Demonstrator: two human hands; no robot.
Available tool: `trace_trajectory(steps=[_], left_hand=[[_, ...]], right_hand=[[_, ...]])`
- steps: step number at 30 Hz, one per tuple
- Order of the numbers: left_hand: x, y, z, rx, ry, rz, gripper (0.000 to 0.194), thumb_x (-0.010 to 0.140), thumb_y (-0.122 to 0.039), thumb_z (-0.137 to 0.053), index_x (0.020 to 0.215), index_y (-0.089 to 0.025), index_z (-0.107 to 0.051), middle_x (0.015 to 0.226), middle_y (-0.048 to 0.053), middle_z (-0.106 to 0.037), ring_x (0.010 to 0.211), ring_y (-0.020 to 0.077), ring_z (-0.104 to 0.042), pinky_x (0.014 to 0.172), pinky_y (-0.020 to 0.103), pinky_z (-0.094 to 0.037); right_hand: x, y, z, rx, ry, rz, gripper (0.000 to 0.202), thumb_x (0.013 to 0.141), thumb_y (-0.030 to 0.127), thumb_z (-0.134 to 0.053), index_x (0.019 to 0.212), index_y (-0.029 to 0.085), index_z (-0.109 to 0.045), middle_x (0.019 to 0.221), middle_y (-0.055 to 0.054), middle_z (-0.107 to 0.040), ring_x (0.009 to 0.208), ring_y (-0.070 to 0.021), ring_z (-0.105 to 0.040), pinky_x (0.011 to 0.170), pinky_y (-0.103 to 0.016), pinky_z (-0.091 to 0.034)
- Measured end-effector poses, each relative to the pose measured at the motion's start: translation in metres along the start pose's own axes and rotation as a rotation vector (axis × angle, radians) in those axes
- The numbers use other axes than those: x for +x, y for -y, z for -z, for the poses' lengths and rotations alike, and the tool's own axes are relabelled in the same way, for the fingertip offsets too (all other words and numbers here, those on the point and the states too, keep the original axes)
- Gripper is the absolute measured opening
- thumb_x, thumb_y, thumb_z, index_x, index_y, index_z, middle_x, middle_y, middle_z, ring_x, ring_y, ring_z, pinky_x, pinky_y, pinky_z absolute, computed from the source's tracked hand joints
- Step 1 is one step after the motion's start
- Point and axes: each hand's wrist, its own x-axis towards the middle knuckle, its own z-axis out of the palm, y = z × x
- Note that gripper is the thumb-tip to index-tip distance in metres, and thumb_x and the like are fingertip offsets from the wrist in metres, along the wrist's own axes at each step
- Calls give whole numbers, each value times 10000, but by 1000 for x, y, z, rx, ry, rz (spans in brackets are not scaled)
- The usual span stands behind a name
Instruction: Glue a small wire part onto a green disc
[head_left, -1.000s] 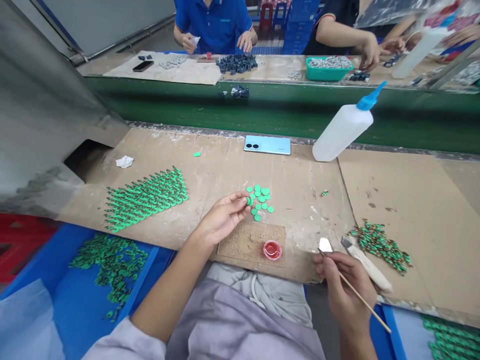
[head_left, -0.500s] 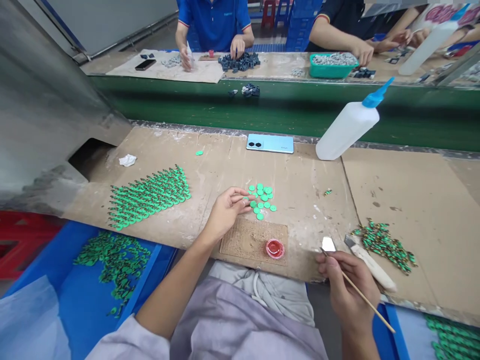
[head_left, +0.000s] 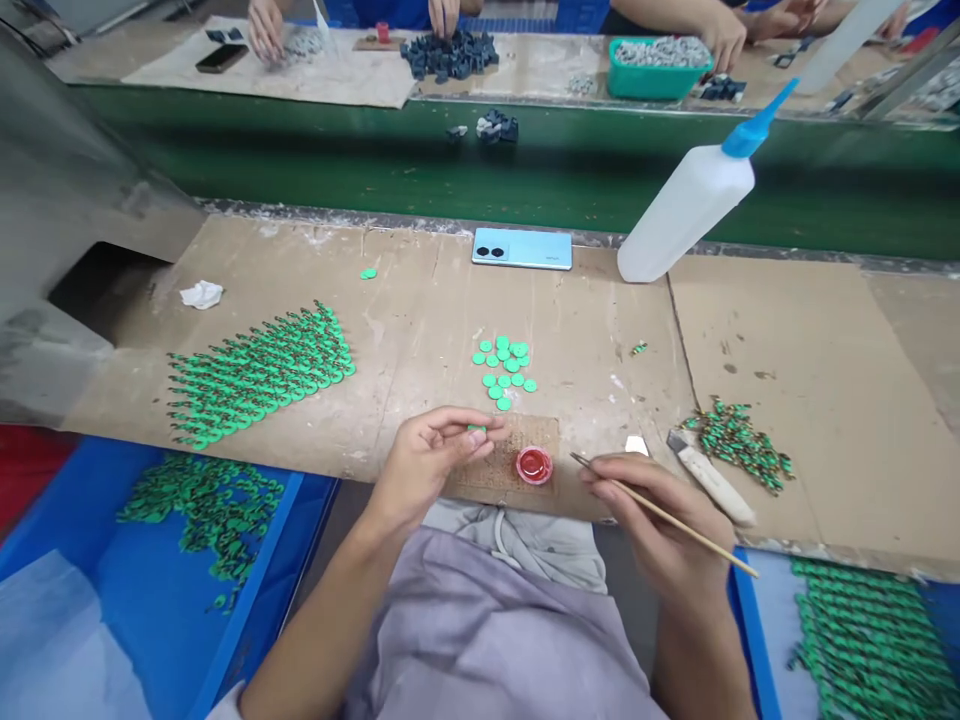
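Between the thumb and fingers of my left hand [head_left: 424, 462] is a small green disc [head_left: 476, 429], mostly covered by the fingertips. My right hand [head_left: 667, 515] is closed around a thin wooden stick with a dark pointed tip [head_left: 686, 528]; the tip points left toward a small round cup of red liquid [head_left: 534, 481]. That cup stands on a brown board [head_left: 480, 486] at the table's front edge, between both hands. Several loose green discs [head_left: 511, 365] lie just beyond the board.
Rows of green discs with dark-and-gold parts [head_left: 262, 375] lie left; a pile of small green-and-gold pieces [head_left: 739, 440] and a white-handled blade [head_left: 712, 482] lie right. A phone [head_left: 521, 249] and glue bottle [head_left: 686, 215] are behind. Blue bins [head_left: 247, 625] flank me. Co-workers' hands [head_left: 266, 30] work opposite.
My left hand has drawn back from the loose discs toward the board, now pinching a disc. My right hand has brought the stick left, closer to the red cup. The camera view has shifted.
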Motion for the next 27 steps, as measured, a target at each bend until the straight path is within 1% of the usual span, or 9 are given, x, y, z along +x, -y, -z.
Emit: trace_trajectory(steps=[2,5,7,9,12,14,18,22,27], left_hand=[[-13,7,-2,-57,-55,59,333,701,-366,-1003,893,-169,-816,988,90,-883,898,230,-864,721,205,-679],[-28,14,-4,-140,-121,82,384,697,-349,-1011,983,-176,-822,986,84,-885,887,213,-864,715,177,-672],[-34,17,-3,-198,-125,111,380,679,-325,-1021,964,-169,-822,1000,94,-884,902,219,-864,722,178,-673],[-37,19,0,-248,-122,148,342,651,-301,-1031,871,-160,-812,1014,101,-882,910,230,-864,692,175,-670],[-38,21,5,-294,-128,151,312,640,-284,-1032,803,-168,-792,1026,88,-883,907,234,-863,643,167,-658],[-38,22,8,-305,-118,139,316,658,-306,-1025,831,-179,-793,971,76,-884,838,231,-863,591,172,-646],[-37,25,8,-256,-70,111,371,725,-386,-988,979,-185,-808,861,73,-874,679,220,-841,493,182,-600],[-36,30,4,-145,-25,41,367,810,-415,-928,1062,-177,-809,932,98,-879,734,231,-850,556,225,-636],[-35,35,-2,-12,-38,-26,338,839,-393,-903,1082,-179,-806,962,104,-881,813,249,-859,637,264,-670]], right_hand=[[9,4,-3,40,88,-23,173,1027,157,-688,1131,272,-765,972,-22,-809,863,-175,-782,749,-256,-633],[17,5,-6,49,90,-31,138,995,142,-724,1067,259,-736,919,-4,-785,795,-160,-764,701,-239,-610],[21,5,-8,44,89,14,162,972,115,-747,1047,259,-740,904,-1,-785,796,-166,-762,700,-249,-608],[25,6,-8,36,114,44,182,983,101,-734,1064,261,-763,927,-14,-797,823,-182,-769,726,-276,-618],[26,8,-8,28,132,9,182,1036,134,-668,1127,254,-771,947,-35,-806,823,-198,-773,732,-308,-631],[23,9,-6,7,128,-29,158,1060,173,-632,1122,245,-758,904,-31,-798,791,-195,-769,706,-300,-629],[17,7,-3,-96,140,-65,66,1051,227,-663,1040,245,-727,835,-3,-772,728,-172,-751,652,-251,-591],[22,7,-6,-171,212,-9,89,1055,245,-653,999,238,-721,855,-15,-772,738,-173,-742,649,-250,-580],[33,6,-15,-219,240,38,248,1098,315,-564,906,230,-696,781,-24,-745,664,-175,-706,602,-264,-565]])
